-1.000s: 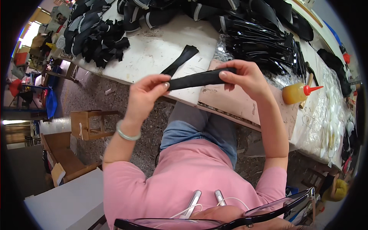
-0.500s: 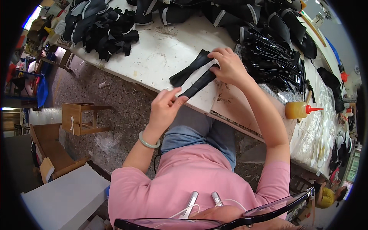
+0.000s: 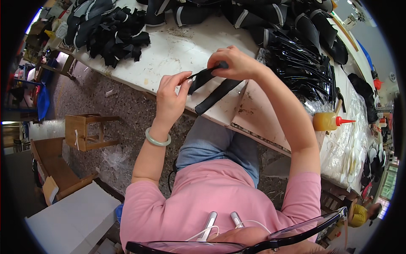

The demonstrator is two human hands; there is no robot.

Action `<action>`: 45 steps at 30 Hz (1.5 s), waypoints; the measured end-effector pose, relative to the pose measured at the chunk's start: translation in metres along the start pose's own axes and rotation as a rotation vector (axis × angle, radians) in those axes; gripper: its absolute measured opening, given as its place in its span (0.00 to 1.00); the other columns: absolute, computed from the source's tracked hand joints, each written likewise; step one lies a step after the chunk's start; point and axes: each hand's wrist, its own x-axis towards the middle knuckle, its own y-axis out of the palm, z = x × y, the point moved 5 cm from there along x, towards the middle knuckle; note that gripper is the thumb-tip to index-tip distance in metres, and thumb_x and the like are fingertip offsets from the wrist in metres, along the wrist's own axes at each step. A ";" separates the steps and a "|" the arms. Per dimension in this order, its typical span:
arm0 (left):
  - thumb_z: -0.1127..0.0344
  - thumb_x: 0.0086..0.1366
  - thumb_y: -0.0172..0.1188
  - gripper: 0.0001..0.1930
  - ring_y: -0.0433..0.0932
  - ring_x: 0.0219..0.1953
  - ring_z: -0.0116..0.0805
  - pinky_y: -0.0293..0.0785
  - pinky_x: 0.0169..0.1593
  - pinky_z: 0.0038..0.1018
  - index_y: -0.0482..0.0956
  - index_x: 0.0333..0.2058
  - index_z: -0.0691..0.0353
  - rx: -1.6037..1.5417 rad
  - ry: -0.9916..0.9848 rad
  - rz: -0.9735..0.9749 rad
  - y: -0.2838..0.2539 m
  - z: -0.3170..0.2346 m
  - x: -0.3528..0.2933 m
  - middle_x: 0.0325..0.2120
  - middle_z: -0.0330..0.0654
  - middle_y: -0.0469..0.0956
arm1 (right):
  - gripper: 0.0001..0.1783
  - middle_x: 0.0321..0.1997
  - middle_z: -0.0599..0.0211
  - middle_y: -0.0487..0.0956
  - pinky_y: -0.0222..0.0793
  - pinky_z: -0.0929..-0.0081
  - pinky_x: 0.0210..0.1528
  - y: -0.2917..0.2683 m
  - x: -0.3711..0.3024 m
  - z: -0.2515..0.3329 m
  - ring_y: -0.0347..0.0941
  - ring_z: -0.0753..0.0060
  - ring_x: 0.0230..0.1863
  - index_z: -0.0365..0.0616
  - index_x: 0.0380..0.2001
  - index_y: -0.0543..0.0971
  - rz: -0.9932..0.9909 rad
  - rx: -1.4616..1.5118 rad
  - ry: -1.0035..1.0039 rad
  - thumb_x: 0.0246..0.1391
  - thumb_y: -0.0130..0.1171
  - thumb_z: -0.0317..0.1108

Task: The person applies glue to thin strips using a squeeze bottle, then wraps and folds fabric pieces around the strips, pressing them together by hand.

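My left hand (image 3: 171,95) pinches the near end of a black fabric strip (image 3: 202,80) between thumb and fingers. At the strip's far end, my right hand (image 3: 234,63) has its fingers closed on the fabric. The strip is tilted up off the white table (image 3: 169,53), with its edge stretched between the two hands. Just below it, toward me, a second black fabric strip (image 3: 218,96) lies flat near the table's front edge. My right hand covers part of both strips' far ends.
Cut black fabric pieces (image 3: 116,38) are heaped at the far left. Curved black pieces with pale bands (image 3: 194,16) line the back. At right are a stack of glossy black strips (image 3: 300,63) and a red-tipped bottle of amber liquid (image 3: 325,122). A wooden stool (image 3: 86,131) stands on the floor at left.
My left hand has moved up and left, off the nearer strip onto the farther one. My right hand has shifted left. The farther strip is now lifted; the nearer one lies let go.
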 end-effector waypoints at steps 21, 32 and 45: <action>0.67 0.54 0.62 0.13 0.68 0.35 0.37 0.68 0.42 0.30 0.79 0.39 0.62 0.287 -0.067 0.283 0.020 0.003 -0.015 0.28 0.39 0.72 | 0.17 0.40 0.66 0.79 0.60 0.64 0.52 0.005 -0.012 -0.025 0.73 0.65 0.46 0.49 0.42 0.79 0.089 -0.143 0.212 0.47 0.63 0.38; 0.68 0.53 0.63 0.12 0.68 0.42 0.42 0.65 0.47 0.35 0.76 0.36 0.63 0.309 0.061 0.145 0.027 -0.006 -0.025 0.34 0.41 0.73 | 0.23 0.49 0.75 0.75 0.56 0.62 0.57 0.016 -0.004 -0.002 0.63 0.66 0.57 0.51 0.43 0.78 -0.039 -0.297 -0.106 0.37 0.64 0.26; 0.77 0.56 0.62 0.11 0.76 0.32 0.22 0.70 0.34 0.19 0.75 0.39 0.67 -0.217 -0.300 0.171 0.010 0.014 -0.015 0.31 0.38 0.79 | 0.11 0.36 0.73 0.77 0.54 0.64 0.57 0.004 -0.009 0.013 0.67 0.66 0.50 0.47 0.28 0.82 -0.005 -0.216 -0.211 0.36 0.69 0.33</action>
